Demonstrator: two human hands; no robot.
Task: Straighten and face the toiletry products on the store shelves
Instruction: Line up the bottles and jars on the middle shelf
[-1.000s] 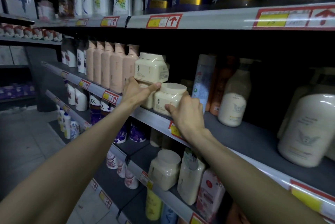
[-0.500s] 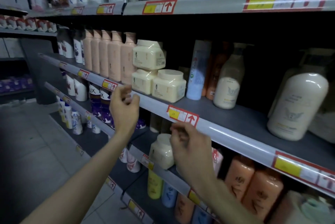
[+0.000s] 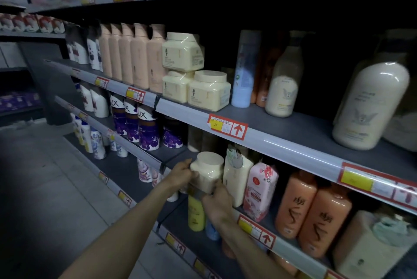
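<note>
Both hands on cream jar (image 3: pixel 208 167), front edge of lower shelf (image 3: pixel 180 156), just beside a white bottle (image 3: pixel 237 181). Left hand (image 3: pixel 180 175) wraps the jar's left side, right hand (image 3: pixel 217 199) grips its lower right; fingers are curled round it on both. Jar looks slightly tilted, label side unclear. Best approach, I'd say: keep the base flat, twist until the label faces the aisle, line it up with the rail, and don't knock the bottle.
</note>
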